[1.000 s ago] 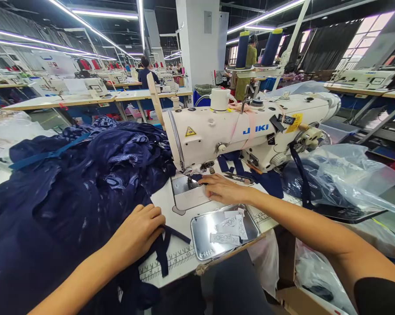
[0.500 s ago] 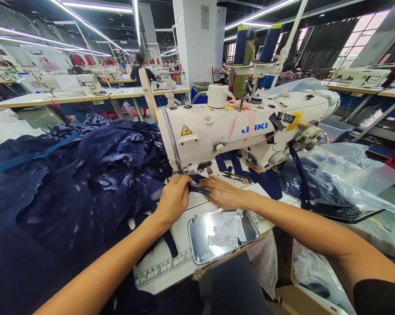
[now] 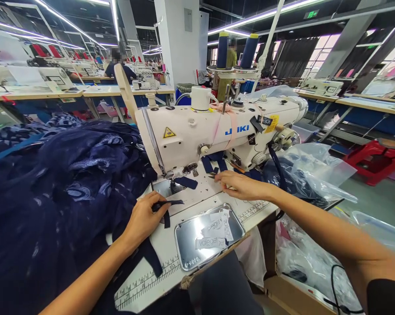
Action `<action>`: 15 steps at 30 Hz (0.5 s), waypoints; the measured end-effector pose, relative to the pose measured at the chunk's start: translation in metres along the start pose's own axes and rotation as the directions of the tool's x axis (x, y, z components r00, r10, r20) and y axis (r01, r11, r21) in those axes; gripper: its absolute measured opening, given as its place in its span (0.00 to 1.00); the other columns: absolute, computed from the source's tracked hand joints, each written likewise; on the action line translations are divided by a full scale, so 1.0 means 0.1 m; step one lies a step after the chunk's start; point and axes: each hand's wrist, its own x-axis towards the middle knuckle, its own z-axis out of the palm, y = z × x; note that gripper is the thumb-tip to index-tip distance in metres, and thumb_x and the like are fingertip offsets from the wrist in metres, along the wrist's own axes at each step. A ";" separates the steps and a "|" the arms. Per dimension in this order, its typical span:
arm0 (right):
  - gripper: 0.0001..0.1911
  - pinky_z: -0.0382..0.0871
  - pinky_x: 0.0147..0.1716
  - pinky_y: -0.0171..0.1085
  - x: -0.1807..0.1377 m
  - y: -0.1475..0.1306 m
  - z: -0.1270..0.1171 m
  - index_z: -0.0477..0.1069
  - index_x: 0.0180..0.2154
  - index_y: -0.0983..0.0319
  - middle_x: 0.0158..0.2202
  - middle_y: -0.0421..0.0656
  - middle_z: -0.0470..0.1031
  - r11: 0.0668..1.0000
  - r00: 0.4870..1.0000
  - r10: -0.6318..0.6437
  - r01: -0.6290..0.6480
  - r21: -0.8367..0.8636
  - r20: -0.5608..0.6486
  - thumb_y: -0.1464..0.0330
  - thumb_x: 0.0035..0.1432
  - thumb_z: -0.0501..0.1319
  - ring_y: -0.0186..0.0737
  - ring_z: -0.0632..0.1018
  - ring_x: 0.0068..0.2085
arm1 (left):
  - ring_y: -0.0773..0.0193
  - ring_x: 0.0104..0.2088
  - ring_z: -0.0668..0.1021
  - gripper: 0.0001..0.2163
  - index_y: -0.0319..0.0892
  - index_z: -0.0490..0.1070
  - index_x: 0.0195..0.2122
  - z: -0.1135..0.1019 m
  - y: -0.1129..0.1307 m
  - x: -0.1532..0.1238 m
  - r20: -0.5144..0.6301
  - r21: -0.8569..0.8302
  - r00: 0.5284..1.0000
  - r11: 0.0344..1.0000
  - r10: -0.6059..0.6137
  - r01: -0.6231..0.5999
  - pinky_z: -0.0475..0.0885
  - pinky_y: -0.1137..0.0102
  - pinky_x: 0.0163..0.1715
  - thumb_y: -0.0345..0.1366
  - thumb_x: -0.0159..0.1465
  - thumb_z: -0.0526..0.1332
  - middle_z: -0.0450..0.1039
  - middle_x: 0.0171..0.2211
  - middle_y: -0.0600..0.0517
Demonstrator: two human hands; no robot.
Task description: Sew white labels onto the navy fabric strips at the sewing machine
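Observation:
My left hand (image 3: 147, 213) pinches the end of a narrow navy fabric strip (image 3: 176, 202) at the front left of the machine bed. Further right, my right hand (image 3: 239, 185) has its fingers closed over thread snips (image 3: 212, 176); only their dark tip shows, the rest being covered by the hand. Between the hands a short navy fabric piece (image 3: 187, 182) lies beside the presser foot of the white sewing machine (image 3: 191, 135). A large heap of navy patterned fabric (image 3: 69, 210) spreads to the left of my left hand.
In front lies a metal tray (image 3: 184, 249) with several white labels (image 3: 210, 242). Clear plastic bags (image 3: 319, 170) sit at the right, near a red stool (image 3: 375, 162). Two navy thread cones (image 3: 222, 50) stand behind the machine. A co-worker (image 3: 118, 65) sits farther back.
My hands have parted: the left drew the strip toward the front left, away from the needle area. The right let go of the fabric and moved onto the snips. The view has turned right.

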 end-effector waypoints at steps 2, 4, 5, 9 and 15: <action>0.05 0.66 0.38 0.37 -0.16 -0.08 -0.15 0.66 0.28 0.65 0.34 0.45 0.72 0.991 0.978 0.009 -0.036 0.127 0.206 0.77 0.54 0.53 0.38 0.72 0.36 | 0.63 0.26 0.73 0.13 0.42 0.68 0.23 0.01 0.02 0.00 0.019 -0.027 1.000 1.000 -0.012 0.013 0.65 0.69 0.28 0.45 0.55 0.52 0.70 0.23 0.54; 0.07 0.66 0.31 0.32 -0.28 -0.14 -0.26 0.68 0.27 0.66 0.26 0.41 0.72 0.963 0.908 -0.006 -0.107 0.245 0.420 0.76 0.55 0.54 0.34 0.73 0.29 | 0.64 0.23 0.72 0.13 0.43 0.68 0.23 0.02 0.04 -0.01 0.044 -0.042 0.998 0.998 -0.041 0.042 0.65 0.70 0.26 0.46 0.54 0.52 0.69 0.20 0.55; 0.07 0.66 0.29 0.31 -0.30 -0.16 -0.29 0.69 0.28 0.66 0.24 0.40 0.72 0.952 0.885 -0.002 -0.141 0.272 0.466 0.76 0.56 0.54 0.33 0.73 0.27 | 0.64 0.22 0.72 0.13 0.43 0.68 0.24 0.02 0.06 -0.01 0.056 -0.047 0.997 0.997 -0.057 0.060 0.65 0.70 0.26 0.46 0.54 0.52 0.69 0.19 0.55; 0.12 0.67 0.39 0.34 -0.17 -0.17 -0.13 0.71 0.39 0.69 0.33 0.46 0.75 0.979 0.988 0.076 -0.099 0.177 0.132 0.78 0.57 0.50 0.36 0.75 0.36 | 0.62 0.24 0.74 0.14 0.43 0.71 0.26 0.03 0.11 0.00 0.040 -0.065 0.996 0.995 -0.079 0.082 0.66 0.69 0.26 0.46 0.53 0.53 0.73 0.23 0.53; 0.19 0.60 0.52 0.39 0.17 -0.11 0.34 0.67 0.48 0.69 0.52 0.52 0.66 0.999 0.999 -0.032 0.032 -0.013 0.039 0.81 0.56 0.49 0.41 0.67 0.53 | 0.65 0.19 0.72 0.13 0.42 0.70 0.25 0.03 0.10 -0.04 0.028 -0.100 0.996 0.991 -0.086 0.088 0.67 0.71 0.25 0.46 0.54 0.53 0.71 0.19 0.56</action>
